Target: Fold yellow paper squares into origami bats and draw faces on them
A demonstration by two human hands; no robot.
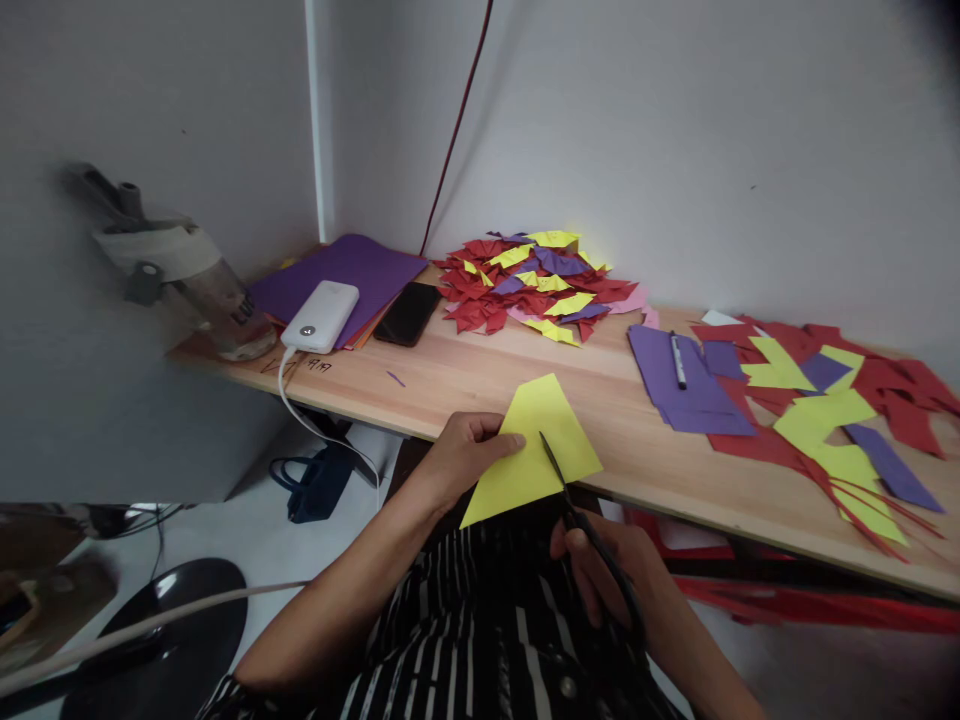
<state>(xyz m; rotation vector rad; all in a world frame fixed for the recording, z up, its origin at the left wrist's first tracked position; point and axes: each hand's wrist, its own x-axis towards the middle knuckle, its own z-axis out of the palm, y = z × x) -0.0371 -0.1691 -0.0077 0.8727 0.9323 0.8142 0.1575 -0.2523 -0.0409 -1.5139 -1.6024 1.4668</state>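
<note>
A sheet of yellow paper (517, 470) with slanting edges is pinched in my left hand (465, 455), its thumb lying flat on top. The sheet hangs over my lap, at the front edge of the table. My right hand (611, 565) grips black-handled scissors (592, 535). One scissor blade lies over the yellow sheet, pointing up and left; the other blade is hidden, seemingly beneath the paper. Some fingers of the right hand are hidden behind the handles.
The wooden table (480, 370) carries folded red, yellow and purple paper pieces (551, 285), a black phone (407, 314), a white power bank (322, 315) with cable, purple sheets (682, 375) under a marker (678, 360), and cut scraps (825, 410). A bottle (217, 290) stands left.
</note>
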